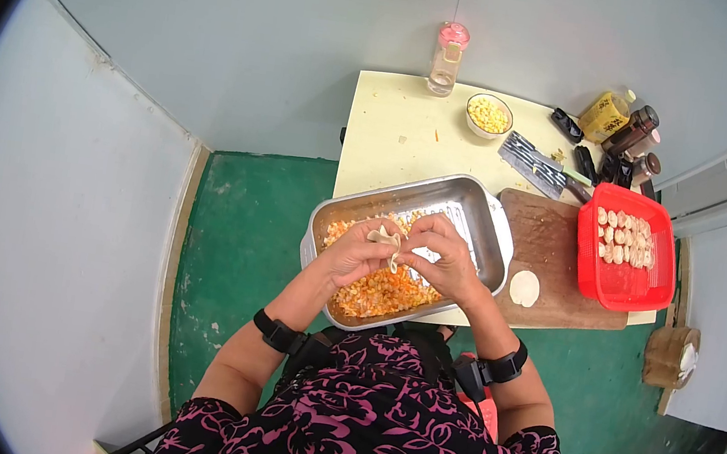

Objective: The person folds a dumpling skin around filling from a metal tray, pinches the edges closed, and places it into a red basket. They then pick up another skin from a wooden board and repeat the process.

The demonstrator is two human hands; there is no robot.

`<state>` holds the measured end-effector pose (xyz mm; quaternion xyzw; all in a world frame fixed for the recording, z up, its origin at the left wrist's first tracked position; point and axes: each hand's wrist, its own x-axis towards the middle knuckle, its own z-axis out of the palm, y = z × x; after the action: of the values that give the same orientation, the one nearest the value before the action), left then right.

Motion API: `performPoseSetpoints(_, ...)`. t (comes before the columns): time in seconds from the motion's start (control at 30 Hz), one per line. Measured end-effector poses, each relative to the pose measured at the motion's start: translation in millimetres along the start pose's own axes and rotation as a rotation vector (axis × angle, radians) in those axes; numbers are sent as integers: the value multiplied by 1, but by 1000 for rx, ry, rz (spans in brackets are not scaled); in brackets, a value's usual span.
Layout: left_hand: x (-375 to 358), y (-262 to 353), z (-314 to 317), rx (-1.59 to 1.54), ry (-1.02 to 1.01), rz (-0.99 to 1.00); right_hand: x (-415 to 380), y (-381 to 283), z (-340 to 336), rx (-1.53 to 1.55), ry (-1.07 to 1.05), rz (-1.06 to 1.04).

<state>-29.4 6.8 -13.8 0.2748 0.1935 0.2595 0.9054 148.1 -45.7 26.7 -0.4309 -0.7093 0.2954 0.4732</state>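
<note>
Over metal tray (499,230): left hand (363,255), right hand (441,254) both pinching dough wrapper (386,240), grip nearly closed.

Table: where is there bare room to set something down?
Bare but for crumbs: between tray, water bottle and bowl. Also the board between cleaver and dough round. Crowded: far right corner, around jars and oil bottle.

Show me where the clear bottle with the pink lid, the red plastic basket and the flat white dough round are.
Clear bottle with pink lid (443,72): head view, transparent body.
Red plastic basket (618,282): head view, bare floor.
Flat white dough round (524,289): head view, middle.
</note>
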Motion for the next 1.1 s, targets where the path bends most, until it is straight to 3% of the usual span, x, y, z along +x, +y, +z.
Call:
performPoseSetpoints(0.67,4,0,4,-35,-25,-14,4,0,-3,-165,-118,-75)
performPoseSetpoints(1.1,5,-2,4,-51,-65,22,3,1,-10,42,-92,18)
